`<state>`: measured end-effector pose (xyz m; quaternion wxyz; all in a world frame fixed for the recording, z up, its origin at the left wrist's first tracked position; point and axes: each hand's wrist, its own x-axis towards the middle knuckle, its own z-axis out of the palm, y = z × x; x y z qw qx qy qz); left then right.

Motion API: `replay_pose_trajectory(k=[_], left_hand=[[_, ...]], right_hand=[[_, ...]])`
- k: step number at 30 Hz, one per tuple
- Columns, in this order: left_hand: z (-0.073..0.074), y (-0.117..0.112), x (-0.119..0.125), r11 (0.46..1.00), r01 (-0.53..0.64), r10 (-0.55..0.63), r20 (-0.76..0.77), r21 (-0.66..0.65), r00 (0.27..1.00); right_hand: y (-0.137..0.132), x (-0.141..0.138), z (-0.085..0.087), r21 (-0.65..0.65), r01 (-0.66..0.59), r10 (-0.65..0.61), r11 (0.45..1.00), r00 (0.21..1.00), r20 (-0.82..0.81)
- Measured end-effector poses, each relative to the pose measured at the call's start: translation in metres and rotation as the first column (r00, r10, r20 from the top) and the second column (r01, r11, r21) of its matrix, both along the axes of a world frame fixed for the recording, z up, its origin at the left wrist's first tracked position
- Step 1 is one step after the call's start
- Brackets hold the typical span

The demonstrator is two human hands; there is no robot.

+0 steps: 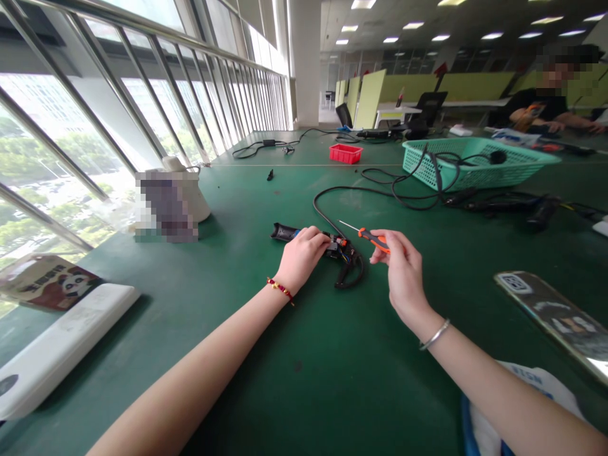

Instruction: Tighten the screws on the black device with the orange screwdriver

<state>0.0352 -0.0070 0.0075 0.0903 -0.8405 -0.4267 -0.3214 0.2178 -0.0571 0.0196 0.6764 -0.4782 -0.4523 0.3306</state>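
A green table [304,380] carries a red bin [346,153] at twelve o'clock and a teal basket [475,166] at two.

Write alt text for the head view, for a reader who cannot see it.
On a green table, the left hand grips a black corded device with exposed wiring, while the right hand holds an orange-handled screwdriver beside it. A teal basket and red bin sit farther back.

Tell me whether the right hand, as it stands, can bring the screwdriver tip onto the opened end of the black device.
Probably yes. The right hand holds the orange-handled screwdriver just beside the black device, which the left hand pins to the green table. Only the looped black cable lies near, not between them.
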Motion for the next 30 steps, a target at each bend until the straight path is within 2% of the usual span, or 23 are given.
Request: replay_pose_trajectory(k=[6, 11, 15, 20, 24, 30], left_hand=[[-0.001, -0.004, -0.009, 0.995, 0.035, -0.031, -0.041, 0.094, 0.999], [0.003, -0.014, 0.002, 0.987, 0.077, -0.086, 0.062, 0.142, 0.994], [0.002, -0.015, 0.016, 0.994, 0.069, -0.077, 0.102, 0.083, 0.992], [0.002, -0.008, 0.017, 0.998, 0.038, -0.032, 0.13, -0.042, 0.991], [0.003, -0.005, 0.015, 0.997, 0.027, -0.013, 0.176, -0.077, 0.984], [0.003, -0.005, 0.016, 0.991, 0.08, -0.061, 0.18, -0.104, 0.982]], right_hand=[[0.002, 0.002, -0.003, -0.031, -0.003, 0.004, 1.0, 0.999, 0.048], [0.003, 0.001, -0.006, -0.039, 0.024, -0.019, 0.999, 0.993, 0.117], [0.002, -0.003, -0.006, -0.022, 0.01, -0.007, 1.0, 0.988, 0.155], [-0.001, -0.006, -0.006, -0.017, 0.001, 0.002, 1.0, 0.985, 0.17], [-0.001, -0.006, -0.006, -0.019, 0.002, 0.001, 1.0, 0.986, 0.167], [-0.001, -0.008, -0.005, -0.022, -0.012, 0.015, 1.0, 0.987, 0.159]])
